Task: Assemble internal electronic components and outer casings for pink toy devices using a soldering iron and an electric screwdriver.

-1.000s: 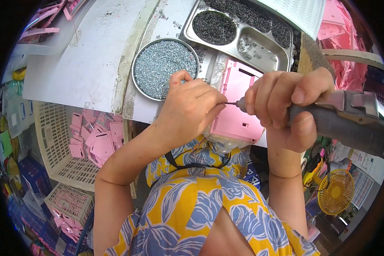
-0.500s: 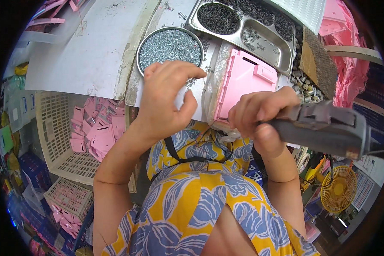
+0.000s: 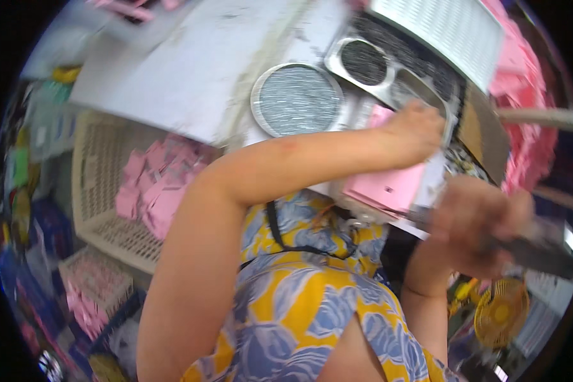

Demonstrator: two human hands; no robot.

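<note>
My left arm reaches across the pink plastic part point(image 3: 383, 190), which lies at the table's front edge. My left hand point(image 3: 417, 132) is over its far right corner, beside the metal tray point(image 3: 333, 60). The fingers are curled in, and what they may hold is hidden. To the right of the part, my right hand point(image 3: 474, 223) is closed around a dark electric screwdriver point(image 3: 538, 254), both smeared by motion. A round metal dish point(image 3: 297, 99) of small silvery screws stands left of the tray. Dark screws fill part of the tray.
A cream crate point(image 3: 99, 210) of pink parts sits at the left, with a smaller basket point(image 3: 99, 280) below it. Cardboard point(image 3: 484, 137) and pink plastic point(image 3: 531, 127) lie at the right. A white ridged tray point(image 3: 442, 35) stands at the back. A yellow fan point(image 3: 503, 312) is at lower right.
My left hand has moved right, from by the screw dish to the pink part's far corner. My right hand has drawn the screwdriver right and nearer, off the part. The whole view has shifted.
</note>
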